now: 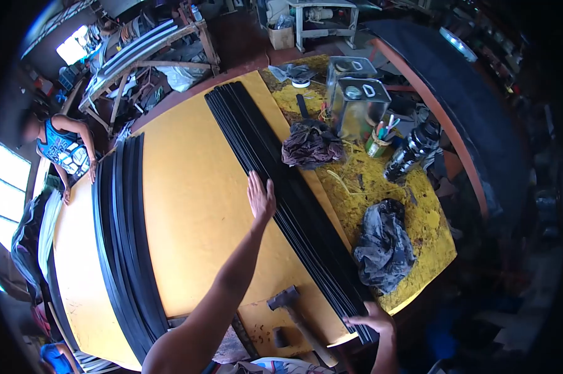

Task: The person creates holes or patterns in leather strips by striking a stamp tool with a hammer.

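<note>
A long bundle of black strips [294,206] lies slantwise across the yellow table [188,187]. My left hand [261,196] rests against the bundle's left edge near its middle, fingers stretched out. At the bundle's near end, my right hand [372,319] lies over the strips with thumb and fingers apart. A hammer [300,321] and a small dark block [281,337] are on the table between my arms. Farther left lies a second group of black strips [127,237].
On the stained yellow board [428,218] at right are a black plastic bag [384,249], a dark cloth [311,143], metal tins [359,103], a pen cup [376,146] and a black bottle [412,151]. Another person [66,143] stands at the table's left edge.
</note>
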A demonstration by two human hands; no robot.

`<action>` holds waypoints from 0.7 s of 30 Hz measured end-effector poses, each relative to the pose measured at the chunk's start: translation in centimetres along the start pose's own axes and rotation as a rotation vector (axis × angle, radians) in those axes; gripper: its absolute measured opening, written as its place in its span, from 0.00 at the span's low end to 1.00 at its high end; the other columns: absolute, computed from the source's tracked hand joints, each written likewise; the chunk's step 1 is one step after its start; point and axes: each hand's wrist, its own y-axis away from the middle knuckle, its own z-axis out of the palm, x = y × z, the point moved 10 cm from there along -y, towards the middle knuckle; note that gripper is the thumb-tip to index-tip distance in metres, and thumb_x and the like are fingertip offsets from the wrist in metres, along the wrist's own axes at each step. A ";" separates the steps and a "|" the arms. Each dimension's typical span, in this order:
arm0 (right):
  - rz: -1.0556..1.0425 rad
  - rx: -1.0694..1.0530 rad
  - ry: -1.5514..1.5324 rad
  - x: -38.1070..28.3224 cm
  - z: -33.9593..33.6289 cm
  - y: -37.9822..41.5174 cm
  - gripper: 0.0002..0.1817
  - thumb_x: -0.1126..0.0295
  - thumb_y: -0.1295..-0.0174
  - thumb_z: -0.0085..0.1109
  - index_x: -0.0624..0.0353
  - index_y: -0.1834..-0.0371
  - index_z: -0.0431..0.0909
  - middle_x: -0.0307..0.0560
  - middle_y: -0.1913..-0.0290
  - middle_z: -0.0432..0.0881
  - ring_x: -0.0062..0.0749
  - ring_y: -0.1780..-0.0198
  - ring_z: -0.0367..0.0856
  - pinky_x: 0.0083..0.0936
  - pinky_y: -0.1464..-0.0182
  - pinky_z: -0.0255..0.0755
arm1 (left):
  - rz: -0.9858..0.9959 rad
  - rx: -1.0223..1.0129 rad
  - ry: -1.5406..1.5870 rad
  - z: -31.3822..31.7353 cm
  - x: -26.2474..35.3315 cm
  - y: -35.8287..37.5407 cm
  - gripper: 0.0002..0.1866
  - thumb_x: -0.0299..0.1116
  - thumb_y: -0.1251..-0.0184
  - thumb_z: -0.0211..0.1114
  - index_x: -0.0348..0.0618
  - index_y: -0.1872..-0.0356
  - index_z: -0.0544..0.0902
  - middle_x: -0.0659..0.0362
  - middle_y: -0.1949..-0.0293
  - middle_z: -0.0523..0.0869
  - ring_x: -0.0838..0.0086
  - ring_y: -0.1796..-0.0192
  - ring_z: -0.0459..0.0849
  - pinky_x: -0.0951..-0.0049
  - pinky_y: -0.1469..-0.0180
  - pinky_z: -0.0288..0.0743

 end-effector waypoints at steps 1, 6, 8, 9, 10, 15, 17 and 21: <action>-0.023 0.009 0.066 -0.8 0.4 -1.0 0.19 0.74 0.44 0.71 0.68 0.50 0.78 0.49 0.59 0.88 0.27 0.59 0.87 0.25 0.52 0.81 | 0.001 -0.025 -0.011 0.2 0.5 2.1 0.38 0.55 0.22 0.41 0.38 0.22 0.49 0.47 0.22 0.51 0.55 0.20 0.48 0.57 0.22 0.43; -0.245 -0.007 0.274 -4.5 1.4 -2.7 0.20 0.70 0.43 0.71 0.68 0.50 0.78 0.48 0.60 0.88 0.33 0.60 0.87 0.27 0.50 0.79 | -0.005 -0.179 -0.099 1.5 1.8 9.8 0.41 0.58 0.23 0.39 0.39 0.22 0.44 0.49 0.20 0.46 0.60 0.19 0.44 0.55 0.21 0.38; -0.525 0.565 1.049 -3.7 -2.5 -0.1 0.25 0.63 0.43 0.70 0.65 0.47 0.76 0.50 0.62 0.88 0.38 0.60 0.88 0.28 0.49 0.78 | 0.004 -0.220 -0.117 2.3 1.0 9.4 0.42 0.59 0.23 0.39 0.39 0.22 0.42 0.46 0.20 0.43 0.57 0.19 0.42 0.54 0.21 0.36; -0.305 0.582 0.845 -2.6 -4.1 2.5 0.26 0.60 0.43 0.70 0.63 0.46 0.76 0.51 0.63 0.88 0.40 0.60 0.88 0.30 0.50 0.78 | 0.033 -0.222 -0.114 2.4 1.0 8.9 0.43 0.61 0.24 0.39 0.39 0.22 0.42 0.44 0.21 0.43 0.54 0.19 0.41 0.54 0.21 0.37; -0.090 0.587 0.624 -0.8 -5.1 5.5 0.27 0.58 0.43 0.70 0.60 0.45 0.76 0.52 0.64 0.88 0.42 0.60 0.88 0.31 0.52 0.79 | 0.022 -0.266 -0.146 3.3 -0.1 8.1 0.45 0.63 0.25 0.39 0.38 0.22 0.42 0.43 0.21 0.43 0.52 0.19 0.42 0.53 0.22 0.39; -0.131 1.046 0.532 9.2 -9.2 15.4 0.26 0.51 0.40 0.67 0.55 0.45 0.75 0.50 0.61 0.88 0.44 0.59 0.88 0.37 0.54 0.81 | 0.065 -0.423 -0.177 3.3 0.0 7.0 0.50 0.67 0.28 0.45 0.34 0.23 0.42 0.39 0.22 0.44 0.51 0.20 0.43 0.56 0.21 0.40; -0.496 1.262 0.257 14.1 -9.3 13.6 0.25 0.56 0.36 0.67 0.61 0.44 0.74 0.54 0.53 0.86 0.41 0.55 0.88 0.32 0.52 0.80 | 0.114 -0.412 -0.128 4.9 -0.9 6.1 0.50 0.66 0.28 0.46 0.33 0.23 0.42 0.39 0.22 0.43 0.51 0.19 0.42 0.58 0.21 0.40; -0.187 1.283 -0.243 13.3 -5.0 8.0 0.38 0.41 0.30 0.49 0.55 0.25 0.59 0.61 0.29 0.67 0.50 0.28 0.65 0.40 0.28 0.57 | 0.167 -0.599 -0.058 5.6 0.2 11.7 0.51 0.62 0.27 0.50 0.26 0.25 0.42 0.34 0.23 0.41 0.49 0.19 0.37 0.61 0.20 0.34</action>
